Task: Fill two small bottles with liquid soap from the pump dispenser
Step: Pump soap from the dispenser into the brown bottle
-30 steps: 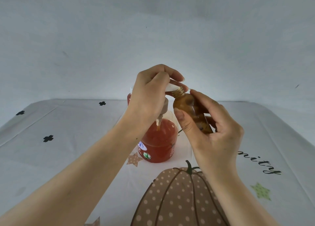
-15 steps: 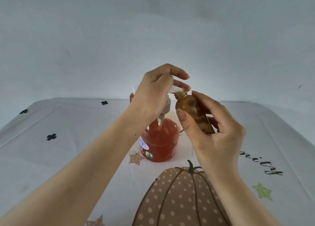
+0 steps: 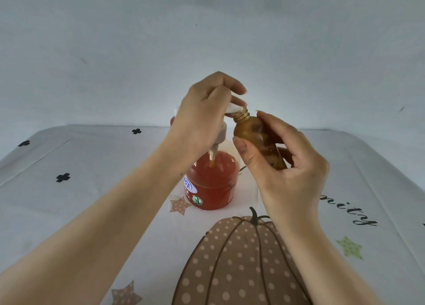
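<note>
— Amber small bottle (image 3: 253, 139), why tilted?
— Right hand (image 3: 287, 166) pinches it in the air, thumb on 1 side, fingers behind. Its open neck sits right at the white pump nozzle (image 3: 232, 109), so soap goes straight in.
— Left hand (image 3: 202, 118)?
— Curled round the head of the red pump dispenser (image 3: 211, 183), which stands on the tablecloth (image 3: 92, 166). Looks placed to press. 2nd bottle not in view.

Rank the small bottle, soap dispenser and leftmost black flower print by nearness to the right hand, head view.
1. small bottle, held in the right hand
2. soap dispenser, just left of it
3. black flower print, far left
</note>
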Action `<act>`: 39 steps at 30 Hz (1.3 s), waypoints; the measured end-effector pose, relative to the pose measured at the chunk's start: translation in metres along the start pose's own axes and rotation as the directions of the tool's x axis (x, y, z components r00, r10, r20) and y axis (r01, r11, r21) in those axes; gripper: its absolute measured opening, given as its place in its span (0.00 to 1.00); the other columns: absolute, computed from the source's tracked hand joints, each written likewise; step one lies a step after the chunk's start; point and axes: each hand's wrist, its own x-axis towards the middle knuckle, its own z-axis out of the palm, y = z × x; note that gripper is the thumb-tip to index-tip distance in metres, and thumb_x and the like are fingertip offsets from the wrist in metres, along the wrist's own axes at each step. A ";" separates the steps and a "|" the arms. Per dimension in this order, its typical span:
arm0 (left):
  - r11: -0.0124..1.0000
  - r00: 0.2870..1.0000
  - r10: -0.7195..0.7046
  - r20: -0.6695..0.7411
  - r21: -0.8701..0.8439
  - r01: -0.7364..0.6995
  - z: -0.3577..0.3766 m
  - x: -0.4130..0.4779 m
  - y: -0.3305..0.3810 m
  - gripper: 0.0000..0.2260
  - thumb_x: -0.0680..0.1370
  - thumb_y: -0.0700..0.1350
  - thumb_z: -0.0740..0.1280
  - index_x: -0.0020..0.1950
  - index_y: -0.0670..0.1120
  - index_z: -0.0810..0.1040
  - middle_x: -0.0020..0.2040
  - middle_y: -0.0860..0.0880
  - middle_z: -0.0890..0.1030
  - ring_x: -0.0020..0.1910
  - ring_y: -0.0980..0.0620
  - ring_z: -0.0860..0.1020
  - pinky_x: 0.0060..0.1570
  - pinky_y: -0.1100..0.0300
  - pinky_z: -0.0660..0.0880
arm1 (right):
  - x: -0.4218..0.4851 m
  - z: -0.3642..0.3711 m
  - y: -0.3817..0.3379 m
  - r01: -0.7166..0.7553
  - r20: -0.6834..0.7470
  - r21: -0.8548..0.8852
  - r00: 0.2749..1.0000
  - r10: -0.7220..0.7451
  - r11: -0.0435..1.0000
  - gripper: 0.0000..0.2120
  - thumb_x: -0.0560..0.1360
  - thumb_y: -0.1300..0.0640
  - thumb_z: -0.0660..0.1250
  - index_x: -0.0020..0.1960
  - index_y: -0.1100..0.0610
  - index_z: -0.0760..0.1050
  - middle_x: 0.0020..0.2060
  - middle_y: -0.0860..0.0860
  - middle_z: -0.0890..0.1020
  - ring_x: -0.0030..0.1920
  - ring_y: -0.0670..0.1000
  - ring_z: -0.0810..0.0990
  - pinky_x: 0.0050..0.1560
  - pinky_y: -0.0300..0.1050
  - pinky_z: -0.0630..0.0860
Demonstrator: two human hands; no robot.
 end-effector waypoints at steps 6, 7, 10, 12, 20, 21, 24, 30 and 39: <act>0.986 0.999 -0.011 0.037 -0.168 0.017 -0.001 0.003 0.002 0.13 0.81 0.39 0.56 0.52 0.39 0.80 0.46 0.44 0.85 0.36 0.61 0.80 0.34 0.72 0.71 | 0.002 0.001 -0.002 -0.002 -0.014 0.009 1.000 0.002 1.000 0.21 0.71 0.43 0.73 0.61 0.50 0.79 0.48 0.42 0.83 0.49 0.48 0.83 0.50 0.47 0.81; 0.987 0.999 -0.008 0.044 -0.163 0.015 -0.002 0.004 0.002 0.13 0.81 0.39 0.56 0.51 0.39 0.81 0.45 0.45 0.85 0.36 0.61 0.80 0.35 0.72 0.72 | 0.002 0.001 -0.002 0.002 -0.015 0.008 1.000 -0.002 1.000 0.21 0.71 0.43 0.73 0.61 0.49 0.79 0.48 0.41 0.83 0.49 0.49 0.83 0.50 0.48 0.81; 0.992 0.998 -0.009 0.055 -0.125 0.016 -0.002 0.004 0.000 0.13 0.80 0.39 0.56 0.51 0.41 0.81 0.43 0.48 0.86 0.39 0.59 0.81 0.37 0.67 0.73 | 0.002 0.000 -0.003 0.015 -0.013 0.001 1.000 -0.015 1.000 0.20 0.71 0.44 0.73 0.61 0.48 0.78 0.48 0.40 0.82 0.49 0.48 0.83 0.50 0.47 0.81; 0.991 0.998 -0.013 0.054 -0.131 0.020 -0.002 0.004 -0.002 0.13 0.80 0.39 0.56 0.51 0.40 0.81 0.43 0.47 0.86 0.40 0.58 0.82 0.38 0.66 0.73 | 0.003 0.000 -0.004 0.015 -0.013 -0.001 1.000 -0.015 1.000 0.20 0.71 0.44 0.73 0.61 0.49 0.79 0.48 0.41 0.83 0.49 0.48 0.83 0.50 0.45 0.81; 0.991 0.999 -0.027 0.043 -0.130 0.032 -0.002 0.004 -0.003 0.13 0.79 0.38 0.56 0.50 0.39 0.80 0.43 0.42 0.85 0.41 0.42 0.81 0.40 0.57 0.73 | 0.003 0.001 -0.004 0.018 -0.009 -0.004 1.000 -0.018 1.000 0.19 0.71 0.43 0.73 0.60 0.47 0.78 0.47 0.39 0.82 0.48 0.48 0.83 0.49 0.42 0.80; 0.991 0.999 -0.027 0.040 -0.128 0.032 -0.002 0.003 -0.003 0.14 0.78 0.37 0.55 0.50 0.39 0.80 0.43 0.41 0.84 0.40 0.35 0.79 0.40 0.52 0.72 | 0.003 0.001 -0.004 0.018 -0.007 -0.004 1.000 -0.018 1.000 0.19 0.71 0.43 0.73 0.60 0.47 0.78 0.47 0.39 0.82 0.48 0.48 0.83 0.49 0.41 0.80; 0.994 0.999 -0.027 0.030 -0.105 0.030 -0.001 0.001 -0.001 0.16 0.77 0.36 0.53 0.52 0.42 0.80 0.43 0.44 0.85 0.36 0.36 0.73 0.39 0.49 0.70 | 0.003 0.001 -0.003 0.007 -0.002 -0.001 1.000 -0.007 1.000 0.20 0.72 0.44 0.73 0.61 0.51 0.80 0.47 0.42 0.84 0.48 0.48 0.83 0.50 0.40 0.79; 0.994 0.995 -0.052 0.082 -0.091 0.059 -0.001 -0.002 0.002 0.19 0.77 0.34 0.51 0.54 0.44 0.81 0.43 0.46 0.85 0.32 0.36 0.71 0.30 0.52 0.69 | 0.000 -0.001 -0.001 -0.010 0.024 -0.005 1.000 0.010 1.000 0.21 0.72 0.45 0.73 0.60 0.54 0.81 0.47 0.46 0.85 0.48 0.49 0.84 0.49 0.40 0.79; 0.995 0.991 -0.076 0.108 -0.061 0.083 0.001 -0.006 0.000 0.18 0.76 0.33 0.50 0.50 0.39 0.80 0.38 0.38 0.84 0.28 0.43 0.63 0.29 0.55 0.64 | -0.002 -0.003 -0.001 -0.005 0.053 -0.019 0.999 0.006 1.000 0.19 0.69 0.43 0.74 0.59 0.43 0.78 0.48 0.36 0.82 0.50 0.46 0.83 0.51 0.42 0.79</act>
